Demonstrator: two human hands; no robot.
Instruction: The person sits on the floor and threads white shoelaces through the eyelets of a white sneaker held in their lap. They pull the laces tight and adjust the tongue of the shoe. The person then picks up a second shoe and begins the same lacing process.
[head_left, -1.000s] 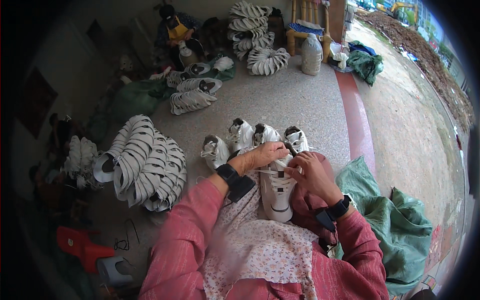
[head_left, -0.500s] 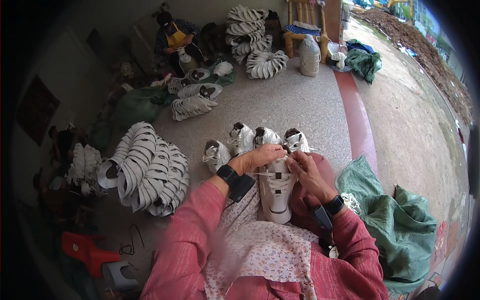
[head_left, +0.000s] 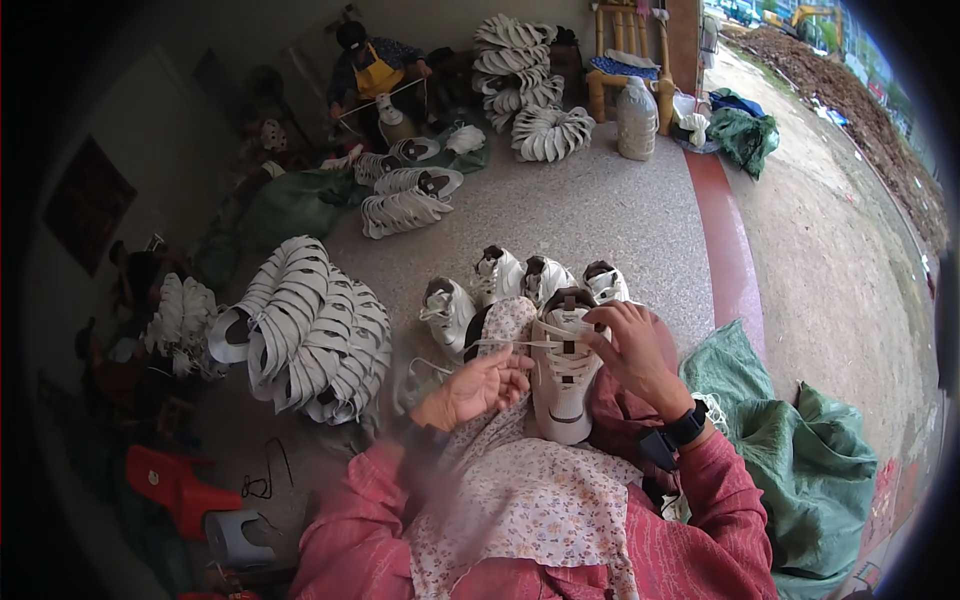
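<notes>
Lace (head_left: 505, 343) stretched out to the left now — the left hand (head_left: 478, 388) has come away from the top of the white shoe (head_left: 563, 405), uncovering its opening. Hands apart: left half-curled, whether it grips the lace I can't tell; right hand (head_left: 640, 350) stays, fingertips at the upper laces, their grip unclear. Shoe's just ahead of the floral apron (head_left: 545, 500), toe toward the body — four other shoes (head_left: 447, 315) beyond. Labels? Dark squares (head_left: 568, 349) among the laces, no readable writing.
</notes>
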